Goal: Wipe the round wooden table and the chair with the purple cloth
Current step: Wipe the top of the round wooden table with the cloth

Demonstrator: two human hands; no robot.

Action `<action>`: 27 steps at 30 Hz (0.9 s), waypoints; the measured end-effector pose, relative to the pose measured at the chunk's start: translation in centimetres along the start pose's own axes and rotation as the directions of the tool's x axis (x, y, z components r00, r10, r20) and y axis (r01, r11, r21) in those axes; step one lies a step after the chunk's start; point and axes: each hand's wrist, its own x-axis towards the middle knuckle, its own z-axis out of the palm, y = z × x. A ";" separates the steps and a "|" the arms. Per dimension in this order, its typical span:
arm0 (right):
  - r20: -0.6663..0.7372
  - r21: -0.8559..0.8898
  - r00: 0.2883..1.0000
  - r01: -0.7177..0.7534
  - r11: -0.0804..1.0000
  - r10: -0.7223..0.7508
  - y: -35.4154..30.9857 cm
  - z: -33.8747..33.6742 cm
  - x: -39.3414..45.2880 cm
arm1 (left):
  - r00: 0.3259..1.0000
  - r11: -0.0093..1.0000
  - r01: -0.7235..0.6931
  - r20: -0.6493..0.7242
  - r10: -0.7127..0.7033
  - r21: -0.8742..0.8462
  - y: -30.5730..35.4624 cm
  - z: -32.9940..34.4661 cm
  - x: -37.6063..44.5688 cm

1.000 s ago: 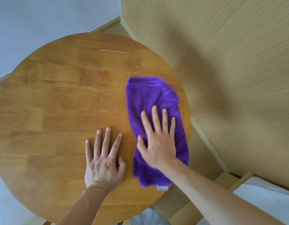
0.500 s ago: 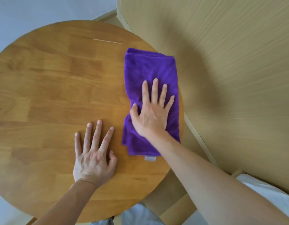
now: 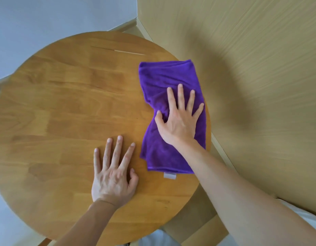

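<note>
The round wooden table (image 3: pixel 64 107) fills most of the view. A folded purple cloth (image 3: pixel 164 79) lies along its right edge, a white label at its near end. My right hand (image 3: pixel 178 118) presses flat on the middle of the cloth with fingers spread, and the cloth bunches under the thumb. My left hand (image 3: pixel 112 173) rests flat on the bare wood to the left of the cloth, fingers straight. No chair is in sight.
A tan wood-grain wall panel (image 3: pixel 260 68) stands close behind the table's right edge. A grey-white wall (image 3: pixel 47 18) is at the back left. Pale floor and a skirting strip (image 3: pixel 223 151) show beside the table on the right.
My right hand slid the cloth away from me along the table's right edge, then held near that spot. The left hand stayed flat on the wood.
</note>
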 end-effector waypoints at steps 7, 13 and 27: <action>0.027 -0.044 0.977 0.211 0.976 -0.210 -2.5 1.2 -5.6 | 1.000 1.000 -0.002 0.019 0.002 0.009 -0.1 0.2 -0.1; 0.088 -0.088 0.869 0.493 0.866 -0.486 3.1 -0.3 -3.4 | 0.999 1.000 -0.006 0.038 0.006 0.002 -0.1 0.2 -0.1; 0.065 -0.011 0.930 0.364 0.931 -0.362 -3.3 0.8 -6.9 | 0.999 1.000 0.004 0.048 -0.004 0.006 0.0 -0.3 0.0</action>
